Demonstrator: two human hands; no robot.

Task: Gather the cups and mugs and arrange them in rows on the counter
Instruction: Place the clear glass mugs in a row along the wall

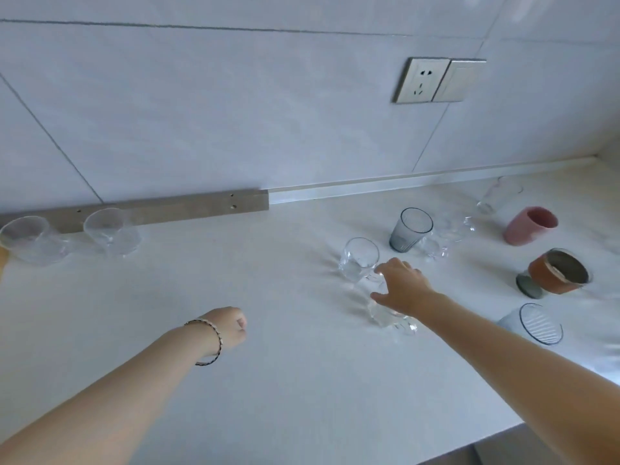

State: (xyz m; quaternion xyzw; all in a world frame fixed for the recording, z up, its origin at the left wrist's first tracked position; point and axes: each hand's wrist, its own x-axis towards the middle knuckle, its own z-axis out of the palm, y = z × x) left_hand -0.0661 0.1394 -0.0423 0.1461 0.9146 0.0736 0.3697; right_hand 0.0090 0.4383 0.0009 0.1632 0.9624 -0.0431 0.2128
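Right hand [406,286] is reaching over a clear glass mug [391,315] standing right of centre on the white counter [268,380], midway between back and front edges. Fingers [385,271] are spreading wide and arching slightly. Thumb is lying at the mug's near rim, fingertips at the far side, just beside a clear round glass tumbler [359,260]. Actual contact is too blurred to tell. Left hand [231,325] is curling into a fist, holding nothing, above the counter's middle.
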